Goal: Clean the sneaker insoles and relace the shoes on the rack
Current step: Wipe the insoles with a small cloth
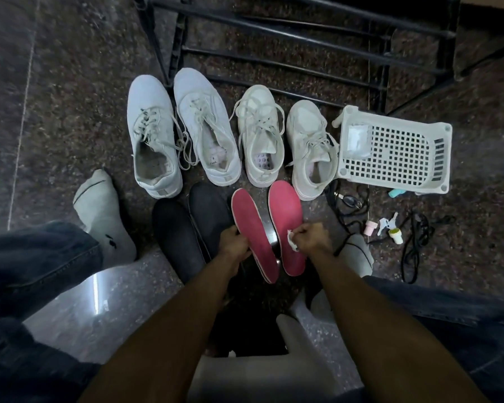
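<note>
Insoles, two, pink-red: left insole (pixel 255 234) gripped along its edge by the left hand (pixel 234 242), fingers curled round it; right insole (pixel 285 225) lies just beside it, where the right hand (pixel 312 238) pinches a small white wipe (pixel 292 239) against it. Dark insoles (pixel 186 228), two, at 9 o'clock on the floor. White sneakers (pixel 210 132), four, in a row at 12 o'clock. Black rack (pixel 274 39) beyond them. White basket (pixel 396 152) at 2 o'clock. Black laces (pixel 413 242) and small bottles (pixel 396 235) at 3 o'clock.
</note>
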`<action>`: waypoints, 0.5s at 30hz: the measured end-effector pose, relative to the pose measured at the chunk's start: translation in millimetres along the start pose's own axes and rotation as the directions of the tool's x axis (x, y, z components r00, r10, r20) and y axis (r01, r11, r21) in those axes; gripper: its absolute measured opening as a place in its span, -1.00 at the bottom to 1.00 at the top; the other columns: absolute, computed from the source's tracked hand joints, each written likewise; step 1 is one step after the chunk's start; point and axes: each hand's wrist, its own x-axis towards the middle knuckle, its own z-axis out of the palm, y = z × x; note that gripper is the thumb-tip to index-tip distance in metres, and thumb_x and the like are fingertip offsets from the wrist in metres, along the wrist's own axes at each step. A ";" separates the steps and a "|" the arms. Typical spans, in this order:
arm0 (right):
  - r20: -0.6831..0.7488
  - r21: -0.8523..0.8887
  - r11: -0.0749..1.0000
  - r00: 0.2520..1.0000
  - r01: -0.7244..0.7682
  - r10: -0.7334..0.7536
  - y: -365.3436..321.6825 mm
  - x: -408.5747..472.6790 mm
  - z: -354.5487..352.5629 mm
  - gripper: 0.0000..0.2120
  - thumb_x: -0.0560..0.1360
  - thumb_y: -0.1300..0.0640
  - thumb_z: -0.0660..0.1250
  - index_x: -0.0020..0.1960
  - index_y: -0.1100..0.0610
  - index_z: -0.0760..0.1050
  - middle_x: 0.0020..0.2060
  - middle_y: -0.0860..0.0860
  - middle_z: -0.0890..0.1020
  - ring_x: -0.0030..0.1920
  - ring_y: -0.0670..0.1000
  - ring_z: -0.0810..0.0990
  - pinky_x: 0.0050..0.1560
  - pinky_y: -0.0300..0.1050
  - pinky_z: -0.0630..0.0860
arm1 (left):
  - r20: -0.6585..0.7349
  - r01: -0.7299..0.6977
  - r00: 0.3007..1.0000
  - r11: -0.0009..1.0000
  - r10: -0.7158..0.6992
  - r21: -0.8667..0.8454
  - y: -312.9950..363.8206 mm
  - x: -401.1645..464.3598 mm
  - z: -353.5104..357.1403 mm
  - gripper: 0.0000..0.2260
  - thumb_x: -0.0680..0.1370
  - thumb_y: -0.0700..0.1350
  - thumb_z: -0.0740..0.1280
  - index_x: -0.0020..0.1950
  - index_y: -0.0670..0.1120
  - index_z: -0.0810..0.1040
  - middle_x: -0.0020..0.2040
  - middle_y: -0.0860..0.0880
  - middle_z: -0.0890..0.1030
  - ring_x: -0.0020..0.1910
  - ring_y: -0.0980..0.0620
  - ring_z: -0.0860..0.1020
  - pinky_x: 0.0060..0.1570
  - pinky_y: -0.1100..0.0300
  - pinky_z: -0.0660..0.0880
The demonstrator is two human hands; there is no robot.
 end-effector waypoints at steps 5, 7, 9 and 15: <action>0.062 0.031 1.000 0.998 -0.001 -0.001 -4.8 -4.3 -12.0 -0.82 0.40 0.11 0.44 -0.08 0.21 0.68 -0.05 0.17 0.69 0.01 0.14 0.65 0.03 -0.03 0.59 | -0.116 -0.092 0.987 0.986 0.108 0.140 -3.0 6.8 -2.7 -0.76 0.41 -0.30 0.26 -0.04 -0.09 0.64 -0.15 -0.10 0.69 -0.15 -0.13 0.67 -0.09 -0.08 0.64; 0.126 0.048 0.999 0.992 0.012 -0.018 -10.2 -11.6 -23.5 -0.84 0.41 0.18 0.43 -0.08 0.26 0.67 -0.15 0.18 0.69 -0.13 0.10 0.65 -0.08 -0.07 0.61 | -0.190 -0.122 0.967 0.962 0.171 0.245 -2.4 1.3 -4.6 -0.79 0.39 -0.23 0.25 -0.07 -0.08 0.63 -0.18 -0.09 0.68 -0.17 -0.15 0.65 -0.10 -0.04 0.63; 0.199 0.105 0.994 0.980 0.002 -0.023 -16.1 -23.0 -34.9 -0.85 0.43 0.23 0.43 -0.08 0.32 0.65 -0.32 0.17 0.63 -0.39 0.03 0.56 -0.35 -0.13 0.52 | -0.234 -0.156 0.944 0.939 0.233 0.305 -0.2 -13.6 -6.6 -0.79 0.40 -0.25 0.28 -0.04 -0.09 0.64 -0.16 -0.08 0.67 -0.19 -0.12 0.63 -0.13 0.07 0.60; 0.323 0.402 0.911 0.945 -0.092 -0.047 -32.1 -60.7 -60.6 -0.93 0.47 0.34 0.37 -0.16 0.26 0.63 -0.54 0.06 0.52 -0.61 -0.12 0.38 -0.59 -0.35 0.24 | -0.045 -0.117 0.991 0.987 0.122 0.107 5.6 -54.3 -14.5 -0.81 0.54 -0.15 0.32 0.14 -0.11 0.57 0.02 -0.12 0.62 -0.08 -0.06 0.54 -0.12 0.13 0.44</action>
